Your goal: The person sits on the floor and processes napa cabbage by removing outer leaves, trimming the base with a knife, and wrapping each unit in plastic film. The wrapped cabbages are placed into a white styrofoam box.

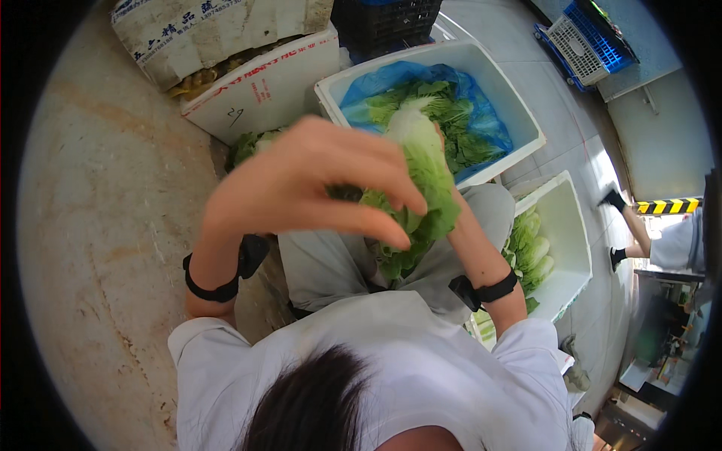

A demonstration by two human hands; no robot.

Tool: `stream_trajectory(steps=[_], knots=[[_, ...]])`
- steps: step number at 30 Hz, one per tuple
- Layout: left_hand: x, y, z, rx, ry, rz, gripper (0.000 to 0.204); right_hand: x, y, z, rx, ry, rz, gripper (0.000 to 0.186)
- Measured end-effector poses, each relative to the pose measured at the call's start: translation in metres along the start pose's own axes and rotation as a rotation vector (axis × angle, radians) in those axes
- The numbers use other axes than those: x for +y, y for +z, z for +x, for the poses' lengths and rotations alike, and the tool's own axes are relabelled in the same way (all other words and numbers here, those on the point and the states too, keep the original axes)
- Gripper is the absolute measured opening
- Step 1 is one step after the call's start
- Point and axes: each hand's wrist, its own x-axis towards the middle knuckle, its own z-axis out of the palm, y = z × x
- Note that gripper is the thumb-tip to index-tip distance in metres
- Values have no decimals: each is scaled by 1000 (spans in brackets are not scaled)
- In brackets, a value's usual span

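A head of Chinese cabbage (421, 150), white at its upturned base and green at its leaves, stands tilted in front of my lap. My right hand (444, 150) grips it from the right side, mostly hidden behind the leaves. Close to the camera, my left hand (316, 173) is raised and a little blurred. Its thumb and fingers are curved and apart with nothing between them, overlapping the cabbage in the picture; whether they touch it I cannot tell. Beyond the cabbage, a white foam box (519, 154) lined with blue plastic (485, 113) holds loose green leaves (470, 139).
Another white box (568, 240) with several pale cabbages (530, 248) stands at my right. Worn cartons (278, 83) are at the far left, a black crate (387, 30) behind. A blue and grey basket (583, 49) is far right. Another person's leg (638, 229) shows at the right.
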Motion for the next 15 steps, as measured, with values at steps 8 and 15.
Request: stream_trajectory(steps=[8,15], knots=[[-72,51,0,401,-275,264,57,-6,28,-12,86,-293,-208,78],[-82,66,-26,513,-386,-544,82,-20,25,-18,-18,-342,-188,87]])
